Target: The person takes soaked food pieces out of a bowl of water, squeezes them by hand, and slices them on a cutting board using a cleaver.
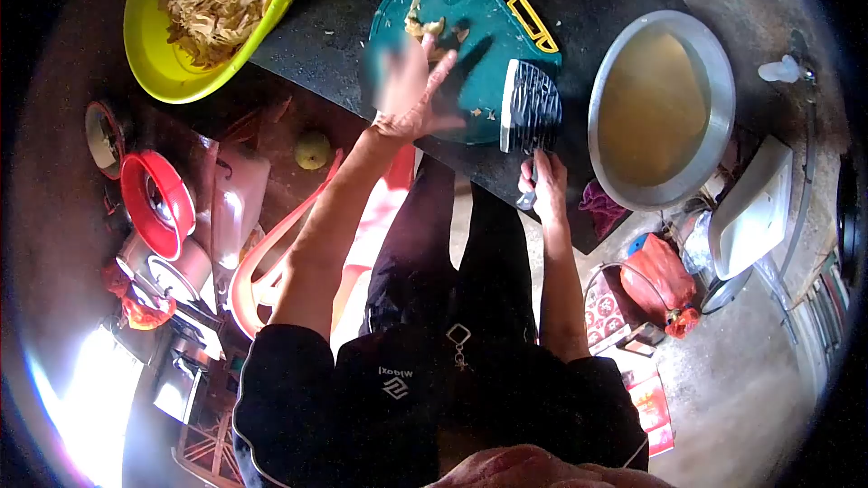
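A round teal cutting board (479, 0) with a yellow handle lies on the dark counter. Over its left part is my left hand (411, 95), fingers spread, beside some pale food pieces (421, 20) near the board's top left. Part of this hand is blurred. My right hand (547, 183) is closed around the handle of a cleaver (530, 107), whose wide dark, textured blade with a bright edge stands over the board's right side. Small scraps are scattered on the board.
A yellow-green basin (145, 59) of shredded food stands at the upper left. On the right is a metal basin (601, 145) of cloudy brownish liquid. Below the counter are a red basin (136, 208), a red stool or chair (249, 294) and a red bag (658, 273).
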Motion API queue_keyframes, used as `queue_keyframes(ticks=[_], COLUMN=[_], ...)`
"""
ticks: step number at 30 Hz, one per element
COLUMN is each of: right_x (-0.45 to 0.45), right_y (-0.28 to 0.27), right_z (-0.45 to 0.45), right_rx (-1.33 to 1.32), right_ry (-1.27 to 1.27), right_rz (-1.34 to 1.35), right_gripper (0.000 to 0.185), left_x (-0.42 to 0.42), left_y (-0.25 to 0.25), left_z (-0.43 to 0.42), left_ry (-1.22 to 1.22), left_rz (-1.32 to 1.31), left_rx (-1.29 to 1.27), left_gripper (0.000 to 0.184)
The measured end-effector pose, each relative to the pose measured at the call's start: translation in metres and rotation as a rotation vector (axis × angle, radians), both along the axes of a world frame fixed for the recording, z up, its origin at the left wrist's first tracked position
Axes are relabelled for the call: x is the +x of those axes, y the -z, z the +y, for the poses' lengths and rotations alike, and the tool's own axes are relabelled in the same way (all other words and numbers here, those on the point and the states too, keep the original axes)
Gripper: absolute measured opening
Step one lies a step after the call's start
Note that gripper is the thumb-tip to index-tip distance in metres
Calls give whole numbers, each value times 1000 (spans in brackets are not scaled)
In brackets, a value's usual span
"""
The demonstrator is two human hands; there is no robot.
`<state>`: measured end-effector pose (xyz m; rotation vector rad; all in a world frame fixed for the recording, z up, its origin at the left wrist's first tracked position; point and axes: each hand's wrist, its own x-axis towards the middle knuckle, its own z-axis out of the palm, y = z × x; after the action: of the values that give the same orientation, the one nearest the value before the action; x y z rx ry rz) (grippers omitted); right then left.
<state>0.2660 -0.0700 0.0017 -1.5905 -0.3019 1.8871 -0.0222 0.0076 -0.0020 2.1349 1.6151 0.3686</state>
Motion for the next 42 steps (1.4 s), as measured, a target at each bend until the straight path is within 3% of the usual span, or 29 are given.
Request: queue_keyframes(ticks=[3,9,12,16,21,29,33,35,38,42], right_x=[-33,-106,-91,-62,-76,-82,-78,-87,-105,-130], right_y=[5,-6,0,2,11,10,11,15,16,-26], right_z=[3,44,74,122,165,174,128,103,72,76], right_rx=[48,335,254,154,137,189,175,208,91,200], right_ry=[8,-306,-127,-180,-509,-1052,-910,-859,-614,-563], right_rz=[132,-174,-68,41,100,-48,32,-55,30,20], right_gripper=[23,26,23,28,30,38,38,31,31,28], left_x=[-2,-5,-1,18,32,33,36,38,38,23], left_y=[8,13,11,25,31,31,29,26,25,1], left_z=[9,3,5,11,10,12,10,8,7,18], left_ry=[-113,-364,-470,-696,-789,-821,-811,-811,-814,-776], left_rz=[-243,-432,-434,-390,-296,-307,-286,-307,-331,-347], left_rx=[56,77,132,211,296,301,296,295,303,437], left_gripper=[100,66,53,47,44,52,58,59,57,44])
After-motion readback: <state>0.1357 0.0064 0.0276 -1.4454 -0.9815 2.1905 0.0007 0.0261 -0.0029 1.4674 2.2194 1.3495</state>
